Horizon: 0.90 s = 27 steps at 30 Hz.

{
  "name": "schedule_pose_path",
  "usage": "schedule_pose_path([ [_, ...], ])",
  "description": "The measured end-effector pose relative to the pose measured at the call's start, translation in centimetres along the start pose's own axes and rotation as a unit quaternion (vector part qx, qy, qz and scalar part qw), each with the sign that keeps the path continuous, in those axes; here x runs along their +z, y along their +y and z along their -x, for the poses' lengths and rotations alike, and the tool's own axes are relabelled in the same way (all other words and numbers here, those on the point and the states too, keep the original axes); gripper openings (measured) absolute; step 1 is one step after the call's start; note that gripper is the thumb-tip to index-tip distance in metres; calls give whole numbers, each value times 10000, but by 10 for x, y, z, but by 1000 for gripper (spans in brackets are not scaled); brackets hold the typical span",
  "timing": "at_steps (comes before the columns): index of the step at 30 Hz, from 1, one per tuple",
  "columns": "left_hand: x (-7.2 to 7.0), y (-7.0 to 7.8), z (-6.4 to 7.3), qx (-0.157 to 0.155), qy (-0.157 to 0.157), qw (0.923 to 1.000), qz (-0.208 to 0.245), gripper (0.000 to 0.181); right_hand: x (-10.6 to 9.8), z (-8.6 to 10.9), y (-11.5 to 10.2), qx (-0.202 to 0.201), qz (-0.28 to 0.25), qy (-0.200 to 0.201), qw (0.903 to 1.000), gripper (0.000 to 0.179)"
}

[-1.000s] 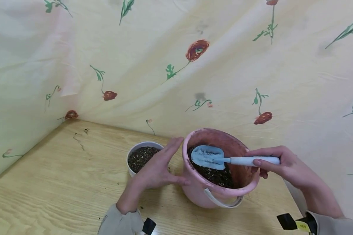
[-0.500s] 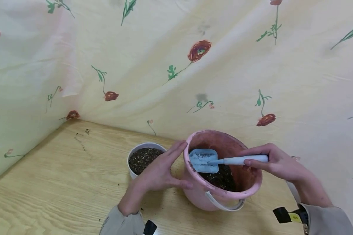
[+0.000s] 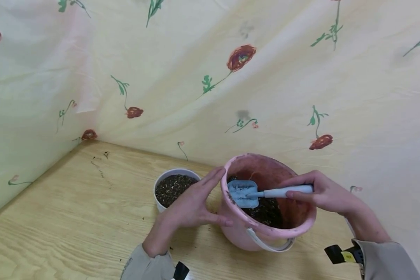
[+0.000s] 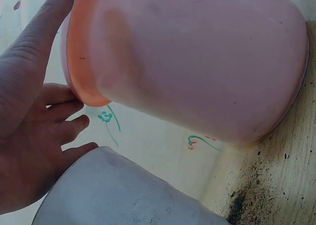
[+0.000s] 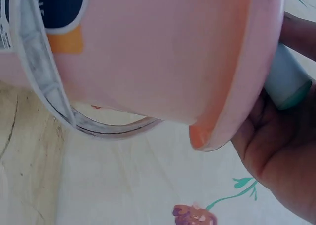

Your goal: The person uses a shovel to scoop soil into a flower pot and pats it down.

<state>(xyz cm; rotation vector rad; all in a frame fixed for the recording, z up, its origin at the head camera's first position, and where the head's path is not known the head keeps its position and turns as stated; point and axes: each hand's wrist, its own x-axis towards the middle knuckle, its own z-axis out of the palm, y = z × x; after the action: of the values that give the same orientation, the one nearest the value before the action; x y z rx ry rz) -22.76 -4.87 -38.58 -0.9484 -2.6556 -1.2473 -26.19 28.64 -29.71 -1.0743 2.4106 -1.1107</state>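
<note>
My right hand (image 3: 322,192) grips the pale blue handle of a small garden trowel (image 3: 243,193). The trowel's blade, smeared with soil, lies inside the pink bucket (image 3: 238,235) against the left part of its rim. Dark potting soil (image 3: 266,212) fills the bottom of the bucket. With fingers fairly straight, my left hand (image 3: 192,206) touches the bucket's left side, fingertips at the rim and thumb lower on the wall. In the left wrist view, its fingers (image 4: 66,106) reach the bucket's rim. A white pot (image 3: 160,206) of soil stands behind that hand, partly covered by it.
The bucket's white handle (image 3: 266,245) hangs down in front. Soil crumbs (image 3: 98,167) lie scattered on the wooden table (image 3: 56,217). A flower-printed cloth (image 3: 178,77) rises as a wall behind the table and along its left side.
My right hand has moved left and slightly down, bringing the trowel blade from over the soil to the bucket's left rim. The left hand keeps its place on the bucket.
</note>
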Motion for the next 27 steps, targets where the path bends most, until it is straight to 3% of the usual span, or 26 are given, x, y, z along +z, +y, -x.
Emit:
schedule_pose_path([
  [6, 0, 3, 0, 2, -18, 10000, 38, 121, -1, -6, -4, 82, 790, -174, 9967, 19],
  [14, 0, 4, 0, -112, -47, 9999, 28, 122, 5, -18, -9, 241, 1817, -324, 9825, 16],
  [21, 1, 4, 1, -237, -74, 9997, 1, 126, 8, -16, -4, 35, 2084, -296, 9776, 18],
  [27, 1, 3, 1, -241, -75, 9997, 54, 125, 12, -14, -1, -22, 2113, -47, 9774, 19],
])
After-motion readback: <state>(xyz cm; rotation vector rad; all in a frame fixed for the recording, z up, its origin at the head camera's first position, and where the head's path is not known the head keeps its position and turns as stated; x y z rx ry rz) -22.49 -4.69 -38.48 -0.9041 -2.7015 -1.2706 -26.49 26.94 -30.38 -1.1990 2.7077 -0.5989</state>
